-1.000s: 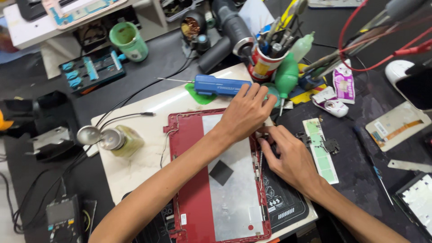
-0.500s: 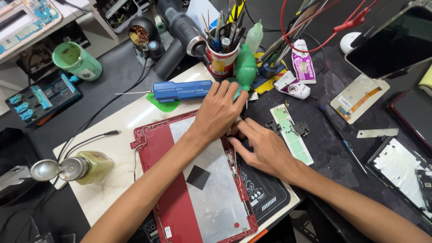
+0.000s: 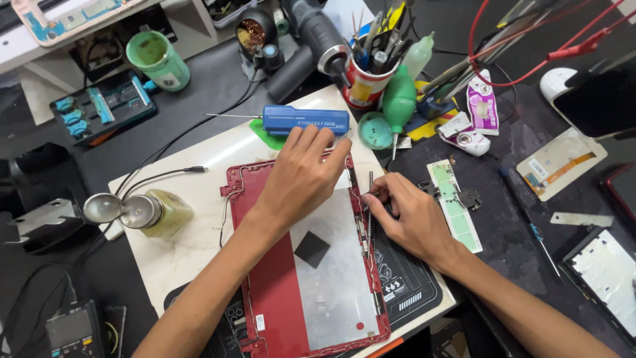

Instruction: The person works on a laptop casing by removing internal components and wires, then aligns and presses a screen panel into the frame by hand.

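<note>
A red laptop lid shell [image 3: 271, 292] with a silver metal inner plate [image 3: 331, 285] lies on a white board. My left hand [image 3: 301, 176] rests flat on the upper part of the shell, fingers spread toward the top edge. At the shell's right rim my right hand [image 3: 407, 219] pinches a thin black strip or cable [image 3: 369, 192] between fingertips. A small black square pad [image 3: 311, 249] is stuck on the silver plate below my left hand.
A blue-handled screwdriver [image 3: 305, 120] lies just beyond my left hand. A green blower bulb [image 3: 399, 103], a cup of tools [image 3: 363, 83], a small oil bottle [image 3: 162, 212], a green magnetic strip with screws [image 3: 456, 205] and a multimeter [image 3: 73, 330] surround the board.
The camera view shifted slightly. My left hand stays flat on the shell. My right hand stays at the shell's right rim, its fingertips working along the strip.
</note>
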